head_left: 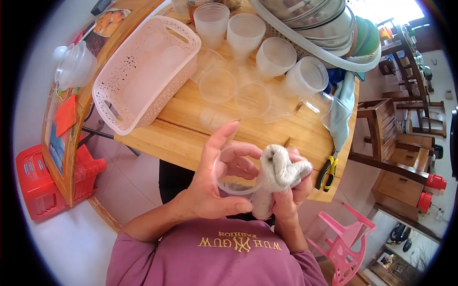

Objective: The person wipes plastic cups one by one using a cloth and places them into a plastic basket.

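Close by the table edge (151, 148), left grip (207, 183) curved around a clear cup (242, 187), right grip (293, 187) tight on pale cloth (280, 168).

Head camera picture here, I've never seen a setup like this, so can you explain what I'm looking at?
There is no machine here, just a person working bare-handed. The one picture comes from a camera worn on their head, looking forward and down, so the purple shirt shows at the bottom. The left hand holds a clear plastic container; the right hand holds a bunched, whitish cloth. On the wooden table are a pink basket, stacks of clear cups and piled metal bowls; yellow and black pliers lie near the edge.
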Motion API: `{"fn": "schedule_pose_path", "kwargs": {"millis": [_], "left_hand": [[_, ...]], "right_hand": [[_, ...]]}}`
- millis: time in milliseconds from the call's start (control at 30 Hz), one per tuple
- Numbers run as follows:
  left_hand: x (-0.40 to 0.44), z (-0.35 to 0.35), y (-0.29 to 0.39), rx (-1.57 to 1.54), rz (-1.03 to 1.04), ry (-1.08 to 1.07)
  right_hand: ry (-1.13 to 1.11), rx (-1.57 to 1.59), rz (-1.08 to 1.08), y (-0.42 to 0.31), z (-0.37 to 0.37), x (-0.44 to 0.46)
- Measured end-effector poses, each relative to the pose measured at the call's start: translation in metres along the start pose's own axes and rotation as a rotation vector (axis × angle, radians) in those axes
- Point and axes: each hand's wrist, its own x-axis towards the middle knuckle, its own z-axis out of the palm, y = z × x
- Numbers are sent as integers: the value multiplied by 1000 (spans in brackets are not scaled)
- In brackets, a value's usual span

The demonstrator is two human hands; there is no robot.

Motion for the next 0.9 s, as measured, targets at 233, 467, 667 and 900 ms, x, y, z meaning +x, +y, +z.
{"fn": "schedule_pose_path", "kwargs": {"millis": [233,467,667,900], "left_hand": [[-1,-11,7,85,-77,10],[3,-23,36,713,-236,-248],[10,-19,26,797,-287,-459],[3,-19,8,660,-316,-427]], "right_hand": [[-65,-441,-41,4,-19,14],[-97,-532,-84,-44,-46,31],[-888,-854,-117,-60,-23,42],[-759,-856,64,-37,-4,27]]}}
